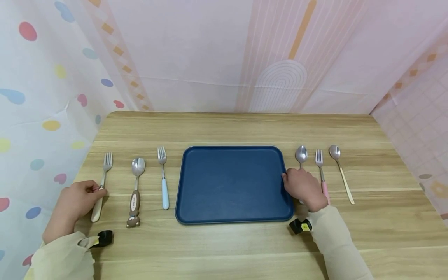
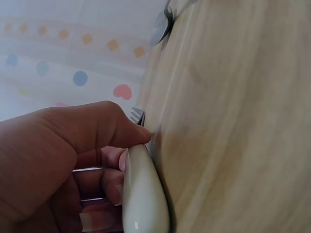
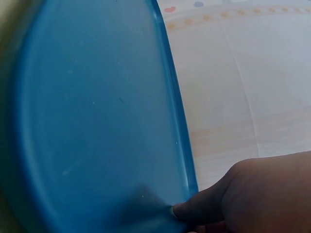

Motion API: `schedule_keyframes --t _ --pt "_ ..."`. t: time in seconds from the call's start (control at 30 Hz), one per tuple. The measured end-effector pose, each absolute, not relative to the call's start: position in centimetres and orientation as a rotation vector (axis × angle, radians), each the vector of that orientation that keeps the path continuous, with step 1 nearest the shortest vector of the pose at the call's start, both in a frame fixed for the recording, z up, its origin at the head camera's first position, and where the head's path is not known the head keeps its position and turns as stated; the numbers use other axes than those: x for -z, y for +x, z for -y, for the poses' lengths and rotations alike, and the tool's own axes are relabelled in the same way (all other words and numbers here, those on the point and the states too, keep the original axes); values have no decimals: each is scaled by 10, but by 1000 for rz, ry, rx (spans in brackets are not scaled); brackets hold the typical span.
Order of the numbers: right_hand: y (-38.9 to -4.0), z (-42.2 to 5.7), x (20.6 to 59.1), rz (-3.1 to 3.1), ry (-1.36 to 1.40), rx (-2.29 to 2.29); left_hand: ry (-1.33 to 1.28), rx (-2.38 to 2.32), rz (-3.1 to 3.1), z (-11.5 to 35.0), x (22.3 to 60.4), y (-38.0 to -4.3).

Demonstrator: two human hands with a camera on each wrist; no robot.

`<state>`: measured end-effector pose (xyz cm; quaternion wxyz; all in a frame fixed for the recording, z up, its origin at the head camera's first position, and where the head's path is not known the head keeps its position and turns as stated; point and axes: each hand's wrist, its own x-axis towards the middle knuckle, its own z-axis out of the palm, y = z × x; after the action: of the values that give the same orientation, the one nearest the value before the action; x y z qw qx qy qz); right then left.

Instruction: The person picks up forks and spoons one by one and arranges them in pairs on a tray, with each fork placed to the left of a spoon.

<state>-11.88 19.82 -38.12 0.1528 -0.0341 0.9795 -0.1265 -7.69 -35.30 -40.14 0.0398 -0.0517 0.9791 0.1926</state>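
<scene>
A dark blue tray (image 1: 232, 155) lies in the middle of the wooden table (image 1: 231, 128). My left hand (image 1: 79, 198) pinches the white handle of a fork (image 1: 102, 182) at the far left; the left wrist view shows thumb and fingers around that fork's handle (image 2: 142, 194). My right hand (image 1: 303, 187) lies curled at the tray's right edge, over the handle of a spoon (image 1: 301, 154). Its thumb tip touches the rim of the tray (image 3: 177, 145). Whether this hand (image 3: 252, 199) holds the spoon's handle is hidden.
Between the white fork and the tray lie a spoon with a brown bear handle (image 1: 135, 190) and a fork with a light blue handle (image 1: 163, 179). Right of my right hand lie a pink-handled fork (image 1: 320, 163) and a gold-handled spoon (image 1: 341, 171). Patterned curtains close in three sides.
</scene>
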Motion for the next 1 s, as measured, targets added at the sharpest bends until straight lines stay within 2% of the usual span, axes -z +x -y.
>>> schedule_keyframes --t 0.6,1.0 --pt "-120 -199 383 -2838 -60 405 -118 -611 -3039 343 392 -80" --pt "-121 -200 385 -2859 -77 454 63 -617 -3099 305 378 -84"
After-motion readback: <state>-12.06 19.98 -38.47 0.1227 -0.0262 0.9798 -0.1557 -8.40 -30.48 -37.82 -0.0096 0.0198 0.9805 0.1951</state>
